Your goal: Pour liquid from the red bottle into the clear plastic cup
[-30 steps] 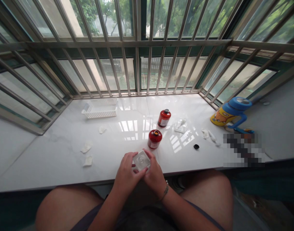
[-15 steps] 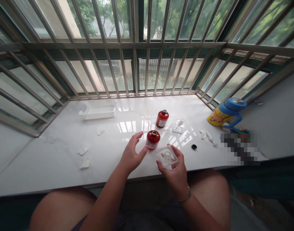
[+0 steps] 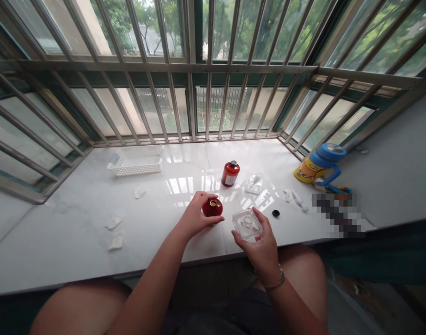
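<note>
My left hand (image 3: 195, 215) wraps around an uncapped red bottle (image 3: 212, 207) standing on the white marble sill (image 3: 76, 237). Just to its right, my right hand (image 3: 260, 244) holds a small clear square plastic dish (image 3: 247, 223) level above the sill's front edge. A second red bottle (image 3: 229, 173) with a black cap stands farther back. A loose black cap (image 3: 276, 213) lies to the right of the dish.
A white slotted basket (image 3: 135, 163) sits at the back left. Several crumpled white pads lie on the left of the sill (image 3: 113, 222) and to the right (image 3: 290, 194). Clear plastic packaging (image 3: 253, 184) lies beside the capped bottle. A blue-and-yellow kids' cup (image 3: 319, 164) stands at right. Window bars enclose the back.
Both hands held the clear dish together a second ago. The right hand carried it to the right, while the left hand reached forward and closed on the uncapped red bottle.
</note>
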{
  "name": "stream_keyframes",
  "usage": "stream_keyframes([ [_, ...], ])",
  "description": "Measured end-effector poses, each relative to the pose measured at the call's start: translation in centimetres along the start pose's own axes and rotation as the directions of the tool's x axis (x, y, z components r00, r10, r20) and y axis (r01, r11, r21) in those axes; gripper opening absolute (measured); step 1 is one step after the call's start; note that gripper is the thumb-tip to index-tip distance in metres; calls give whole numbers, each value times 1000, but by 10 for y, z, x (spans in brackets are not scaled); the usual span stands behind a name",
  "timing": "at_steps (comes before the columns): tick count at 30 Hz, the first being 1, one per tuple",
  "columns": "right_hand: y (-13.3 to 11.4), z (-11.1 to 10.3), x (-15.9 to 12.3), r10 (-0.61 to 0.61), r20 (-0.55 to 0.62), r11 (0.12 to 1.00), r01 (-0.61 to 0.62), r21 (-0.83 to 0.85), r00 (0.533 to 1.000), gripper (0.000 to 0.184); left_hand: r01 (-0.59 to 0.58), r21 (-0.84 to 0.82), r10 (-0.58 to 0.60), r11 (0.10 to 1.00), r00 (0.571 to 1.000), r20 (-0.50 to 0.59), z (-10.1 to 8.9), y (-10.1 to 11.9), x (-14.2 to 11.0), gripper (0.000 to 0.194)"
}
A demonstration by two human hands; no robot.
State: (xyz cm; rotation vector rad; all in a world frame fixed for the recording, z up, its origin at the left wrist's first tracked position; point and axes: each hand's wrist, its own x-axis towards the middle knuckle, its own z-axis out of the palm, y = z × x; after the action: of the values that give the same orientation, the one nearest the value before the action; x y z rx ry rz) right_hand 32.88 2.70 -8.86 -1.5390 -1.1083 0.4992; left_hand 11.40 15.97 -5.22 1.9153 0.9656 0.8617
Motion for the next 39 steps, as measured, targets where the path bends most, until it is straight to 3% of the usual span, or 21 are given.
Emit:
stream_keyframes([
  [3,1,3,0,-34,24,999,35,-39,999,90,28,-54,-32,998,997,-72,1,0,-22,67],
  [7,0,9,0,-77,71,995,81,-62,995,88,117,-149,-126,982,991,-54,0,-5,-47,79],
  [12,-4,17,0,-128,92,988,135,-69,988,84,154,-126,-162,980,985,-56,3,-17,-70,98],
  [15,-10,17,1,-173,119,981,182,-65,978,82,191,-85,-201,978,971,-131,1,-15,-83,93],
  [19,-17,13,4,-280,215,953,298,-54,936,80,67,124,-40,990,978,-206,-12,2,-97,77],
  [23,-20,10,5,-360,325,923,385,-14,875,85,-21,295,85,955,975,-207,-21,14,-107,79],
  [28,-21,14,3,-402,368,901,434,-4,838,94,19,403,50,915,986,-161,-19,16,-120,95],
  [32,-22,16,2,-455,386,864,503,-28,803,96,113,419,-32,901,980,-196,-13,21,-127,86],
  [39,-26,16,3,-521,399,791,603,-106,754,95,61,430,15,901,985,-172,-5,31,-126,90],
])
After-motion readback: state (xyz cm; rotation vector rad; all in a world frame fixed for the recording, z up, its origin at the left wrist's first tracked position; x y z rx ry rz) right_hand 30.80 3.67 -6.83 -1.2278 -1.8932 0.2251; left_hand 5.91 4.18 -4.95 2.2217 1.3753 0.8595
